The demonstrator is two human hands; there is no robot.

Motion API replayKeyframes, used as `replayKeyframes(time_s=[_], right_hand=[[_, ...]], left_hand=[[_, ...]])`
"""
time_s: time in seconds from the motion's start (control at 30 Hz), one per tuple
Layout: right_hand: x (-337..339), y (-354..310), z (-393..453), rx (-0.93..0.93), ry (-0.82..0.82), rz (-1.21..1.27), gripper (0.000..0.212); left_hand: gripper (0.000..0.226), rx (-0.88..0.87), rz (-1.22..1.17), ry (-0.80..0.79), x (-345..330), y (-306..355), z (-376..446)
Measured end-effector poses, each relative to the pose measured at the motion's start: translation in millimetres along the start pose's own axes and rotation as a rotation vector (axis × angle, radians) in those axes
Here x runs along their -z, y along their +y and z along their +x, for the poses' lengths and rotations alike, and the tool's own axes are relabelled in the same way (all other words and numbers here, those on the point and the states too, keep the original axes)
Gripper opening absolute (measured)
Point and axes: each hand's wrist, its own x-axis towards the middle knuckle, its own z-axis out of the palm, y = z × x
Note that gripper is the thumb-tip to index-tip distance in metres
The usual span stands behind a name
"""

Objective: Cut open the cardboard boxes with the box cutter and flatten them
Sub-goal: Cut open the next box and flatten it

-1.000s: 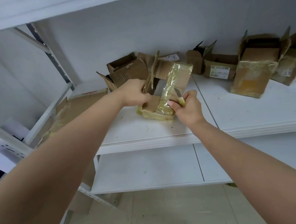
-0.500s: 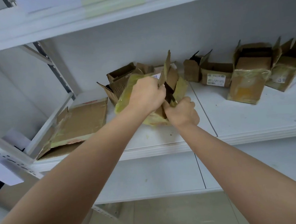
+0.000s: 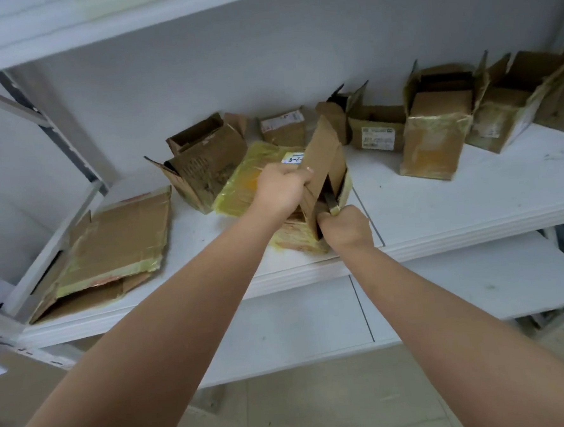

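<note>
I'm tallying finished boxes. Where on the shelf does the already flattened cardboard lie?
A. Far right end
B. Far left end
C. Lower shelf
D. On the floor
B: the flattened cardboard lies at the left end of the shelf; the boxes to the right stand unflattened.

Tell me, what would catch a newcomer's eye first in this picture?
Two bare arms reach to the middle of a white shelf, where the left hand holds up a flap of a tape-wrapped cardboard box while the right hand grips a box cutter at its near corner. Along the back stand more opened boxes, and at the left lies a flattened one.
</note>
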Motion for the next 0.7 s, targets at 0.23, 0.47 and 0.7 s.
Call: replayKeyframes(time_s=[0.23,0.47,0.7], right_hand=[[-10,-2,7,0.092,0.019,-0.096,0.045],[10,20,7,0.124,-0.006,-0.108,0.045],[28,18,-14,0.1,-0.052,-0.042,0.027]], left_hand=[[0.047,-0.015,-0.094,0.093,-1,-9,5],[0.03,0.058,0.039,-0.101,-11,-10,19],[0.034,0.115,0.06,-0.178,-10,-9,31]])
